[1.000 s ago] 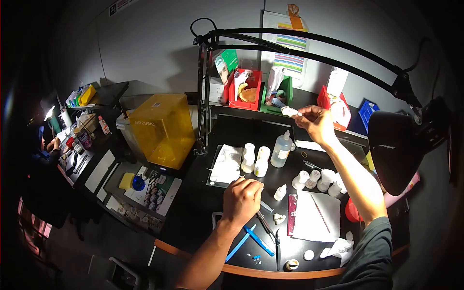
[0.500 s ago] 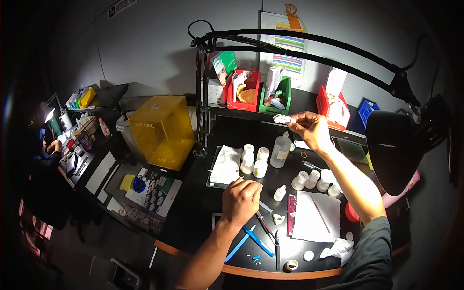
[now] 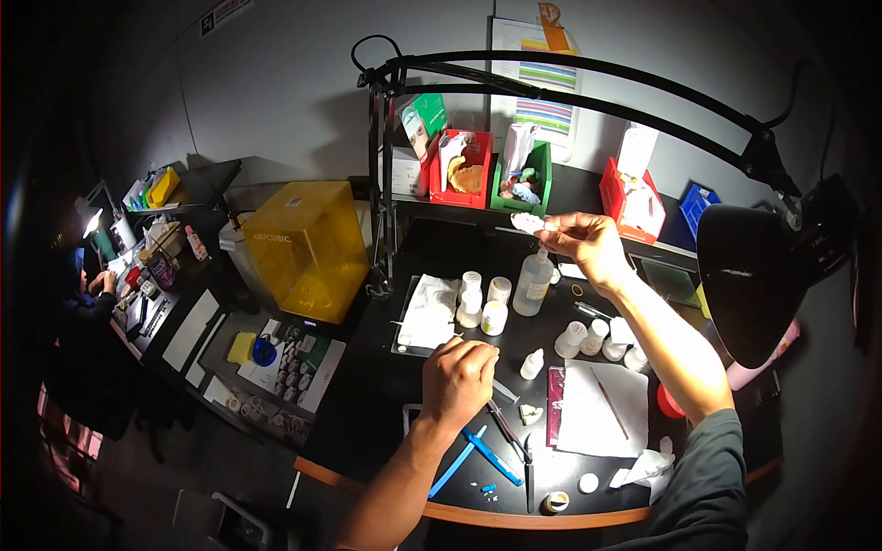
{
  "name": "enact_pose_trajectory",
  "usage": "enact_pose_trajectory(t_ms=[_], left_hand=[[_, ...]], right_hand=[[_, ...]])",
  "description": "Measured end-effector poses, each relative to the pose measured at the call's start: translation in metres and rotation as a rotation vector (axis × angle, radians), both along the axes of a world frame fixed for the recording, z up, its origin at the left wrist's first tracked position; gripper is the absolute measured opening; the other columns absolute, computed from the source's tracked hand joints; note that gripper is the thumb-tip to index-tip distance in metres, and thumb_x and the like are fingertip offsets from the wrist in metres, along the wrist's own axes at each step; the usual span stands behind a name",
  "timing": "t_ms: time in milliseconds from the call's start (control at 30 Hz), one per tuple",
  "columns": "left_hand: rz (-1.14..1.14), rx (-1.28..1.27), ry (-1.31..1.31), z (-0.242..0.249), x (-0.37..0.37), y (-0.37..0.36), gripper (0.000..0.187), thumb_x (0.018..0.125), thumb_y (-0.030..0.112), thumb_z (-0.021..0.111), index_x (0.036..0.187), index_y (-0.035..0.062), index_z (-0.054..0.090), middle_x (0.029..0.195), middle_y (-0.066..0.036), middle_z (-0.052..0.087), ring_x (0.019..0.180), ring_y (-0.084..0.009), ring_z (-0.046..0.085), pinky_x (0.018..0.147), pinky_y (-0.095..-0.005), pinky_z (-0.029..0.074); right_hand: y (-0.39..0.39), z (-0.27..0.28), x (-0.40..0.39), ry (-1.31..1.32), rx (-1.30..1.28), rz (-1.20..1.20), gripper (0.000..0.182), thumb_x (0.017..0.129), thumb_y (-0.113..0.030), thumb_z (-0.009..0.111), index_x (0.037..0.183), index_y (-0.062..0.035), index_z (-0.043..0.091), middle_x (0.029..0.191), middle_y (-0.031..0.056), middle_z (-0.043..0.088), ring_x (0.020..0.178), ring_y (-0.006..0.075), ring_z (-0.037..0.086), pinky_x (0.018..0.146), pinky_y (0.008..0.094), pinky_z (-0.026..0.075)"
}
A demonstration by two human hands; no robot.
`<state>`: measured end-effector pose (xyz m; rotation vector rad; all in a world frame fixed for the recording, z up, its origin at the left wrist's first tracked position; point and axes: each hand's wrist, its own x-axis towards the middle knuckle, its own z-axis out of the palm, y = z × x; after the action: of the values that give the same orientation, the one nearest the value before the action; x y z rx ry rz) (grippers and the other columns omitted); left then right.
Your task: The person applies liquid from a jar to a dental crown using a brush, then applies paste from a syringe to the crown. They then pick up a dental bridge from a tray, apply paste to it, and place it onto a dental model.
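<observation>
Raised in front of the green bin, my right hand point(image 3: 588, 246) pinches a small white piece like a dental cast point(image 3: 527, 222) between thumb and fingers. A clear plastic bottle point(image 3: 534, 286) stands just below it. My left hand point(image 3: 459, 375) is closed above the desk, its fingers curled together; whatever they may hold is hidden. Beyond it lie a white paper towel point(image 3: 430, 308) and several white jars point(image 3: 494, 318). A small dropper bottle point(image 3: 532, 365) and another pale cast piece point(image 3: 529, 414) are to its right.
A white sheet with a thin brush point(image 3: 610, 404) lies at right. Blue-handled tools point(image 3: 496, 459) rest near the front edge. Red point(image 3: 462, 195) and green bins point(image 3: 544, 197) line the shelf. A black lamp point(image 3: 749, 285) hangs at right; a yellow-covered machine point(image 3: 308, 248) stands left. Another person works far left.
My right hand has turned the white piece so a broader side shows, slightly farther left. My left hand has stayed nearly still.
</observation>
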<state>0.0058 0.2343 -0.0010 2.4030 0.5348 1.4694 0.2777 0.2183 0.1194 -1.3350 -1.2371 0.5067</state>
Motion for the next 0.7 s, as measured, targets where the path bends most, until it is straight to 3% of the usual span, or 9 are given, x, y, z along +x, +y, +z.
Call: enact_pose_trajectory(t_ms=[267, 700], left_hand=[[0.000, -0.004, 0.005, -0.001, 0.000, 0.000, 0.010, 0.079, -0.001, 0.082, 0.086, 0.0040, 0.077, 0.089, -0.007, 0.079, 0.082, -0.0263, 0.075, 0.076, -0.0363, 0.059], [-0.001, -0.004, 0.007, -0.001, 0.000, 0.001, 0.011, 0.078, -0.002, 0.082, 0.085, 0.0037, 0.076, 0.090, -0.008, 0.079, 0.083, -0.0269, 0.075, 0.077, -0.0366, 0.059]], right_hand=[[-0.006, 0.000, -0.002, 0.215, -0.004, 0.142, 0.021, 0.098, -0.003, 0.074, 0.117, 0.0061, 0.073, 0.109, 0.0169, 0.079, 0.098, 0.0215, 0.077, 0.096, 0.0330, 0.062], [-0.013, 0.002, -0.011, 0.244, -0.014, 0.168, 0.016, 0.096, -0.002, 0.077, 0.111, 0.0029, 0.074, 0.107, 0.0151, 0.079, 0.098, 0.0215, 0.077, 0.095, 0.0336, 0.063]])
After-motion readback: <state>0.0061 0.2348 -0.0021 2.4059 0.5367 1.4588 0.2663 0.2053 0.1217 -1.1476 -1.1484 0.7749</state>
